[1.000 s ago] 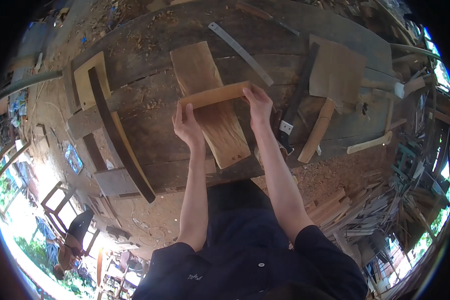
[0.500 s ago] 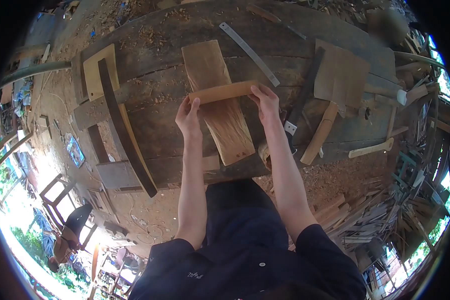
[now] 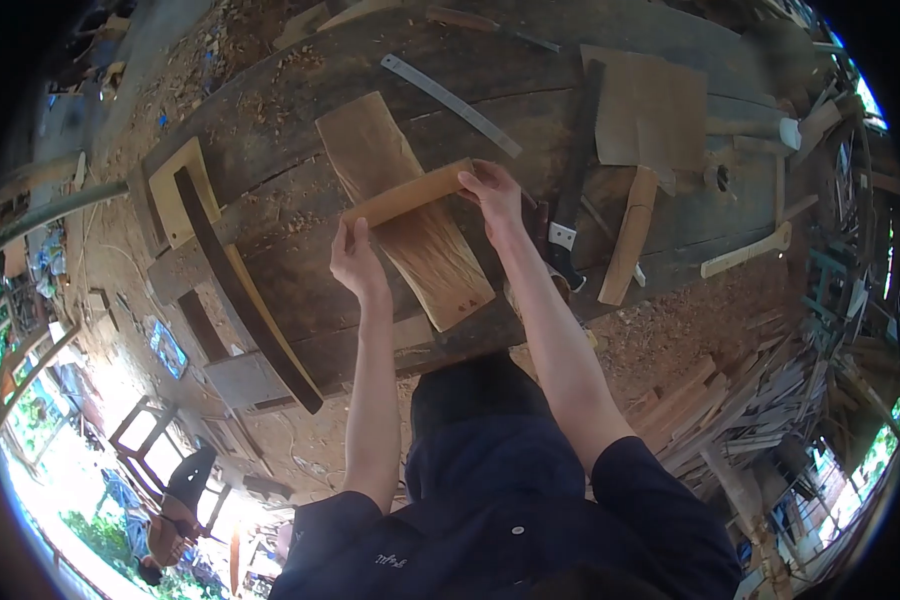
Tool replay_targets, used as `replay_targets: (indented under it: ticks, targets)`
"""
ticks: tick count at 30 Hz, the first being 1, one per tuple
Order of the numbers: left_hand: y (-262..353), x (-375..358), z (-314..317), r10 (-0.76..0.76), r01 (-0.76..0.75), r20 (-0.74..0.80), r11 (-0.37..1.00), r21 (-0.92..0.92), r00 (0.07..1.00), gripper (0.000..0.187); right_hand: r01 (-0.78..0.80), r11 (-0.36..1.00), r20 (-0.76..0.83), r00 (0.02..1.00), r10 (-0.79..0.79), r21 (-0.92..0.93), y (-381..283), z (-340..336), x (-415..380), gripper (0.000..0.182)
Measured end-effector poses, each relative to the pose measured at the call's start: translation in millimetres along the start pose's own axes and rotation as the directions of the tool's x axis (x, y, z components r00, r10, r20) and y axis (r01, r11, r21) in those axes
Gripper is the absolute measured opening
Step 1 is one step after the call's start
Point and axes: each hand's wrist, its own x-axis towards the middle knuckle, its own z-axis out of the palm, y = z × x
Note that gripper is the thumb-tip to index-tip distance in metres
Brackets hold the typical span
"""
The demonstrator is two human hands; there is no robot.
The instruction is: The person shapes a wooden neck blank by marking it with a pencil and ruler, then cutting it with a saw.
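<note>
A dark, weathered table (image 3: 300,90) of heavy planks fills the upper half of the view, strewn with wood chips. On its middle a wide pale board (image 3: 405,215) is laid flat, running from the far side toward the near edge. Along the left end a long dark curved slat (image 3: 245,290) is laid over a pale cut-out panel (image 3: 175,190). To the right a brown sheet (image 3: 650,105) is spread on the table, with a machete (image 3: 573,185) beside it, blade pointing away and handle toward the person. Just right of the machete a light curved stick (image 3: 630,235) is seen, and farther right a smaller pale stick (image 3: 745,252). A thin metal ruler (image 3: 450,104) is laid slantwise beyond the board.

A narrow strip (image 3: 407,194) of light wood is held crosswise just above the board, its right end farther away than its left; whether it touches the board cannot be told. It is gripped at both ends: the left hand (image 3: 355,262) is closed on the near left end with the fingers upright against it, and the right hand (image 3: 495,195) is pinched over the far right end.
</note>
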Motion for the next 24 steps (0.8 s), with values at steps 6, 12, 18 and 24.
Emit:
replay_targets:
  ticks: [6,12,18,24]
  targets:
    - [-2.9,-4.5,9.4,0.033,-0.039,-0.062,0.994,-0.102,0.998,0.047,0.074,0.996,0.007,0.997,-0.074,0.043,3.0,1.8,-2.8,0.042]
    - [-16.6,2.9,9.2,-0.036,0.028,-0.026,0.969,-0.244,0.999,0.046,0.123,0.992,-0.021,0.992,-0.123,0.001,8.7,3.1,-1.4,0.03]
    - [25.1,-17.0,12.9,0.254,-0.181,-0.082,0.848,0.498,0.964,0.058,0.094,0.994,-0.052,0.994,-0.097,-0.061,6.4,2.1,-1.0,0.026]
    - [46.0,5.3,44.3,0.703,-0.872,0.561,0.177,0.457,0.437,0.059,0.027,0.999,-0.092,0.995,-0.025,0.024,16.9,-1.9,0.4,0.018]
